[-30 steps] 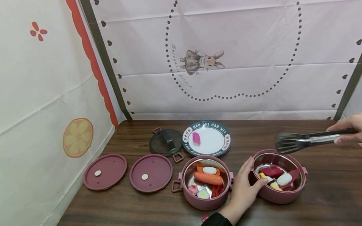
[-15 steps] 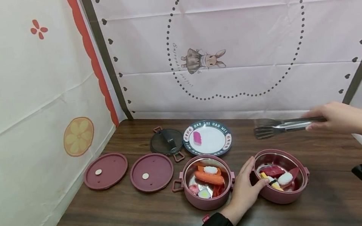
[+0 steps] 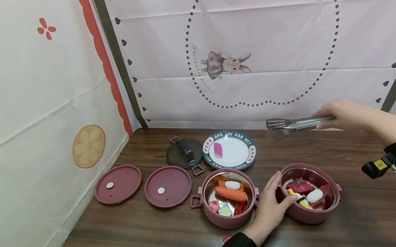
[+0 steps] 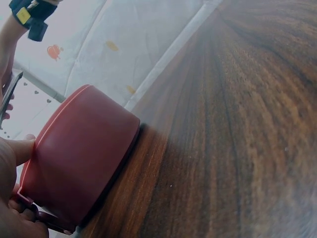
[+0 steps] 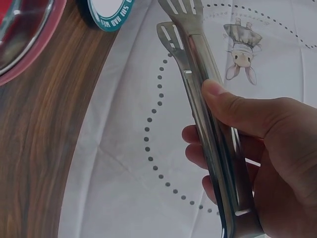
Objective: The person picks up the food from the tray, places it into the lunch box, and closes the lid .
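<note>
In the head view my right hand (image 3: 349, 116) holds metal serving tongs (image 3: 295, 123) above the table's back right. The right wrist view shows the thumb and fingers round the tongs' arms, with nothing between the slotted tips. My left hand (image 3: 267, 210) grips the left side of the right-hand mauve pot (image 3: 313, 217), thumb on the rim, fingers at its handle. That pot contains red pieces, a white rice-like piece (image 3: 314, 196) and a yellow-and-white piece. A second mauve pot (image 3: 229, 220), to its left, contains an orange sausage-shaped piece (image 3: 231, 193) and several smaller food pieces.
A plate (image 3: 237, 156) with one pink piece (image 3: 218, 149) stands behind the pots. Beside it lies a dark see-through lid (image 3: 178, 157). Two flat mauve lids (image 3: 174, 197) lie at the left. Cloth-covered walls enclose the table's back and sides.
My right hand has carried the tongs left and back, away from above the right-hand pot. The tongs' tips have come closer together. My left hand stays on the pot.
</note>
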The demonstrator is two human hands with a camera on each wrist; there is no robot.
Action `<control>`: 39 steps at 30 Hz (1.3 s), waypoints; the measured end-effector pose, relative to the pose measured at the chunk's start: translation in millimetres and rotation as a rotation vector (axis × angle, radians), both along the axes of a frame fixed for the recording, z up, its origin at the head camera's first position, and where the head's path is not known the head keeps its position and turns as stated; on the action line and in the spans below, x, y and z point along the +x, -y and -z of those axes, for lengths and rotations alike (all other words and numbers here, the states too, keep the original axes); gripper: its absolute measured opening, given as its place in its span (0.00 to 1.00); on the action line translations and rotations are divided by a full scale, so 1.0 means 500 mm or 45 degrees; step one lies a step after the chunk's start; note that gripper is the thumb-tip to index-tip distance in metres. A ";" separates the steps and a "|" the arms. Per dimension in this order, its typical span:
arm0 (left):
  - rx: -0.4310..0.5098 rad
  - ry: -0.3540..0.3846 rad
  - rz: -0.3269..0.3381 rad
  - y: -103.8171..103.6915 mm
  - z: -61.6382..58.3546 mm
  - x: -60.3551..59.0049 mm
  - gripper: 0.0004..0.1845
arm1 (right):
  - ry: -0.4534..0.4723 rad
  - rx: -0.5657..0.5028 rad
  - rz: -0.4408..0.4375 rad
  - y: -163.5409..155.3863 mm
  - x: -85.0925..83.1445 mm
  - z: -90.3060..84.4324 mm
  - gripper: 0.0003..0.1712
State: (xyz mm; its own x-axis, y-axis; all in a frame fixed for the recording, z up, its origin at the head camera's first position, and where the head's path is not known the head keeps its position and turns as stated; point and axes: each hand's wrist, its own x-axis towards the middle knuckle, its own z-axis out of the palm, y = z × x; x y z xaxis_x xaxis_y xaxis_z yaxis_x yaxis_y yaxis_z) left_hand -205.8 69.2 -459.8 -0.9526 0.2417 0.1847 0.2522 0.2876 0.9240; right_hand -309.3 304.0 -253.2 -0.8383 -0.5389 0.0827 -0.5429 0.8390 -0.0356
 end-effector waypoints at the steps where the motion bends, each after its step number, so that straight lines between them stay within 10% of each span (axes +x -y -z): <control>1: -0.002 -0.003 0.002 0.000 0.001 0.000 0.36 | -0.008 0.008 -0.014 0.005 -0.005 -0.002 0.24; 22: -0.018 -0.050 -0.004 0.002 -0.002 0.004 0.36 | 0.099 0.098 -0.054 0.221 -0.104 -0.017 0.23; 39: -0.092 -0.047 -0.016 0.002 -0.004 0.003 0.36 | 0.105 0.214 0.015 0.353 -0.143 0.041 0.18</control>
State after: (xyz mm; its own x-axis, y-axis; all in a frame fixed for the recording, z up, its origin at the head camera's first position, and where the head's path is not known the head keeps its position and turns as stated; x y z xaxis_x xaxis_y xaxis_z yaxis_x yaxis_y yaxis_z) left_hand -204.3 68.0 -457.8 -0.9486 0.2435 0.2023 0.2815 0.3566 0.8908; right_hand -380.7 127.6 -273.5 -0.8449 -0.5294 -0.0766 -0.5339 0.8433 0.0616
